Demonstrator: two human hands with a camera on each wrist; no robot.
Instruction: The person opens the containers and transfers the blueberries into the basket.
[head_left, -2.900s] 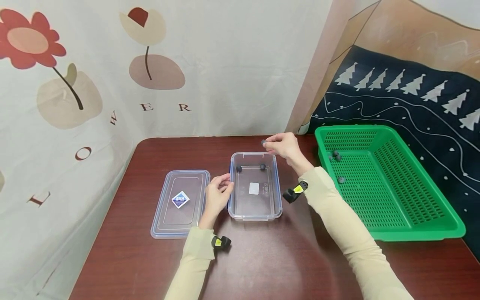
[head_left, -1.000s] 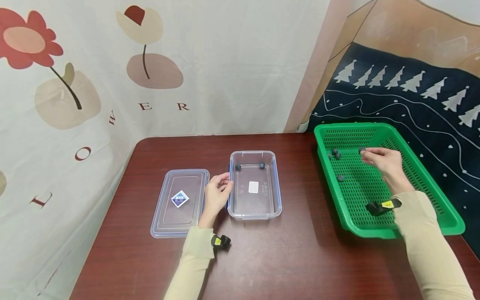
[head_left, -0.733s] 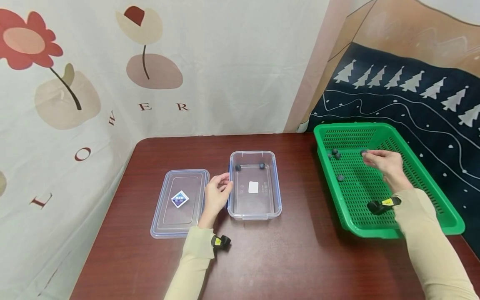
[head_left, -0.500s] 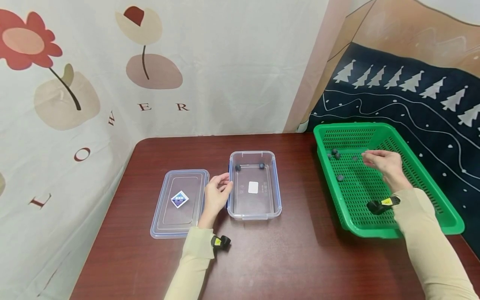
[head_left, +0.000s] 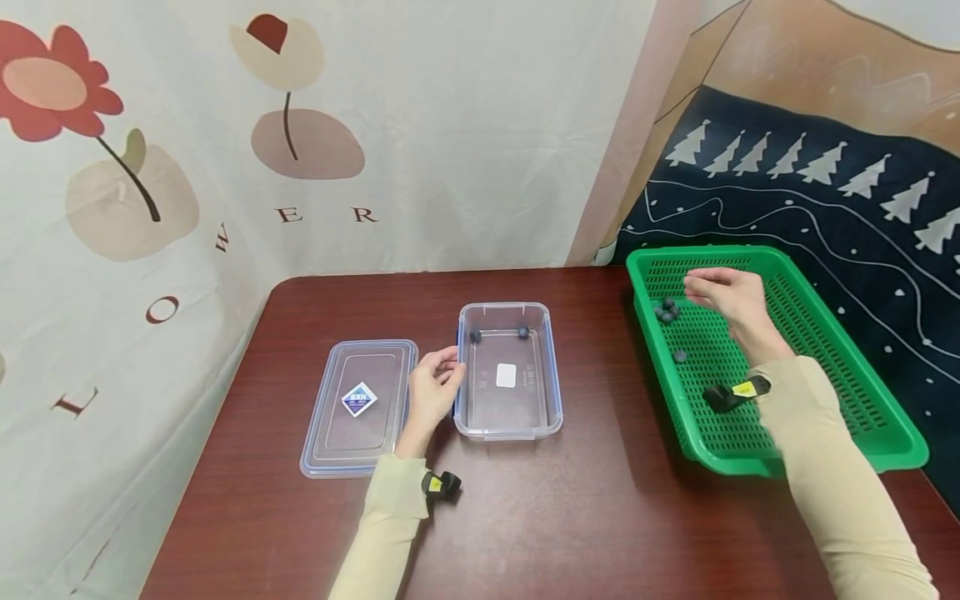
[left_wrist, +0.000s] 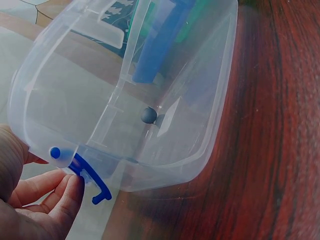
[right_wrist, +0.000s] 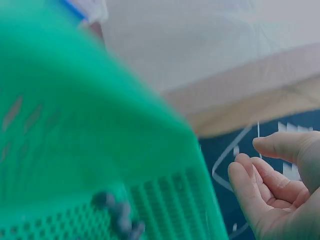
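Note:
My right hand [head_left: 727, 302] is above the green basket [head_left: 862, 400], its thumb and fingertips apart with nothing between them in the right wrist view. Several blueberries [head_left: 667, 311] cluster on the basket floor near its left wall, and a single blueberry [head_left: 679, 357] lies nearer. On the left, my left hand [head_left: 432, 390] touches the side of the clear plastic box [head_left: 510, 435]. In the left wrist view its fingertips rest by the blue clasp [left_wrist: 92, 175]. Two blueberries sit inside the box, one at the left [head_left: 476, 336], one at the right [head_left: 522, 332].
A clear lid [head_left: 337, 450] with a blue-and-white label lies flat left of the box, on the brown table [head_left: 517, 525]. A pale printed curtain [head_left: 465, 150] hangs behind, and a dark tree-patterned cloth [head_left: 810, 208] is behind the basket.
My right hand carried a blueberry from above the box to the basket and let it go there. The berry rolled left to the cluster. The hand then moved left and up; my left hand stayed.

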